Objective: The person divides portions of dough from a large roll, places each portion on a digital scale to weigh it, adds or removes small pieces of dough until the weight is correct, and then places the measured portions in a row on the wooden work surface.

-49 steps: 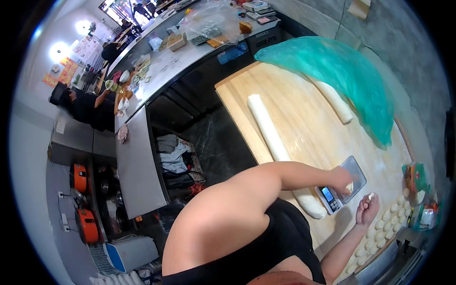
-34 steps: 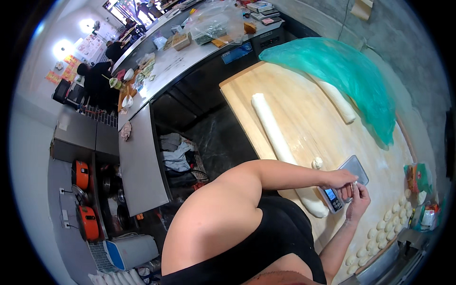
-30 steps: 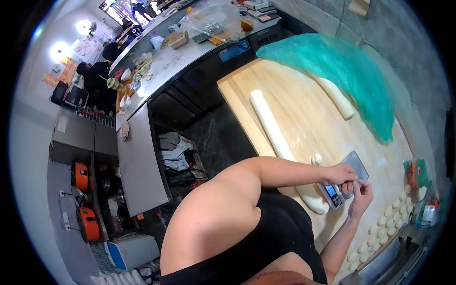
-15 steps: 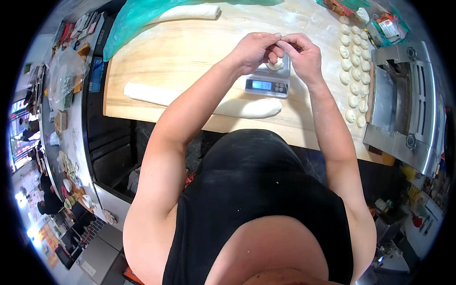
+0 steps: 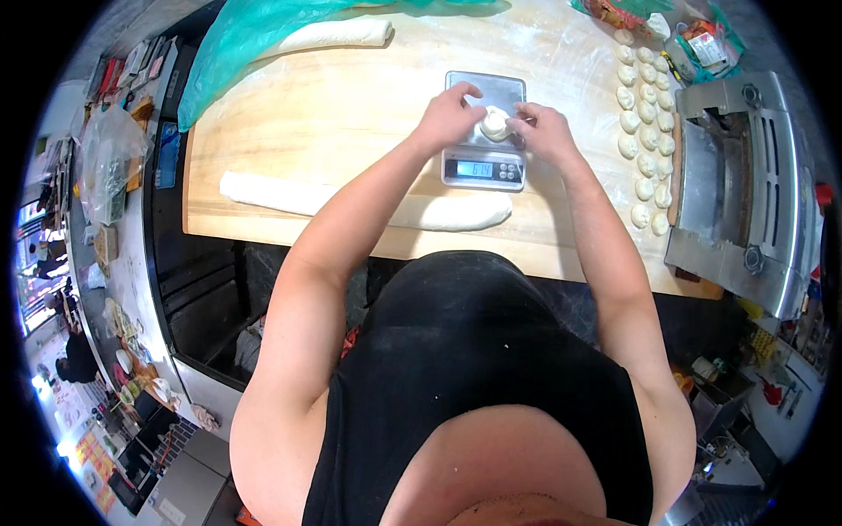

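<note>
A small digital kitchen scale (image 5: 456, 83) stands on the floured wooden board, its display lit. On its metal plate sits a round piece of white dough (image 5: 495, 124). My left hand (image 5: 449, 118) is at the dough's left, thumb and forefinger apart with nothing between them. At the right side my right hand (image 5: 545, 131) has its thumb and fingers parted, the tips close beside the dough; whether they touch it I cannot tell. A long dough roll (image 5: 456, 212) lies nearer me, partly hidden under my left forearm.
Rows of several dough pieces (image 5: 647, 138) line the board's right side, beside a metal machine (image 5: 754, 175). Another dough roll (image 5: 351, 35) lies at the far left, partly under green plastic sheeting (image 5: 232, 53). The wooden board (image 5: 263, 131) ends at its near edge before my body.
My hands, together over the scale before, have parted and come lower to either side of the dough. The scale plate and dough now show more fully. The whole view has shifted slightly.
</note>
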Tool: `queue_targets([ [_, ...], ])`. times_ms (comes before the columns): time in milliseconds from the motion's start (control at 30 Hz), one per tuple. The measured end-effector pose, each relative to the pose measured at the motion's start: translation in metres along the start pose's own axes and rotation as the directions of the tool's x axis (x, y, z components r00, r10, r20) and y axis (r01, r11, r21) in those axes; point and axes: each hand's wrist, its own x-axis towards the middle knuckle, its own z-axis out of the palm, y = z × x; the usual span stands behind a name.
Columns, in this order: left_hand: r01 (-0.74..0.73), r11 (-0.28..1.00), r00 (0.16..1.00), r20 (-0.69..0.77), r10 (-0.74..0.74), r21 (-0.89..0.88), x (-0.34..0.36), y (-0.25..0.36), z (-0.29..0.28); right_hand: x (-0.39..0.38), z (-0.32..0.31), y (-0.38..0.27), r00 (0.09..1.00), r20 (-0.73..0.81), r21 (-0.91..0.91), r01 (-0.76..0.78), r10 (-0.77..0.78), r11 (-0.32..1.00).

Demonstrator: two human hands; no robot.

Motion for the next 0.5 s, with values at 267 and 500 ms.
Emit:
queue_targets([
  [267,-0.182,0.785,0.983,0.102,0.151,0.593,-0.001,-0.007,0.04,0.022,-0.006,0.0,0.933,0.36,0.178,-0.074,0.005,0.981],
  [500,-0.212,0.952,0.975,-0.017,0.221,0.221,-0.002,-0.024,0.028,0.004,-0.027,-0.021,0.989,0.117,0.915,-0.074,-0.086,0.397],
])
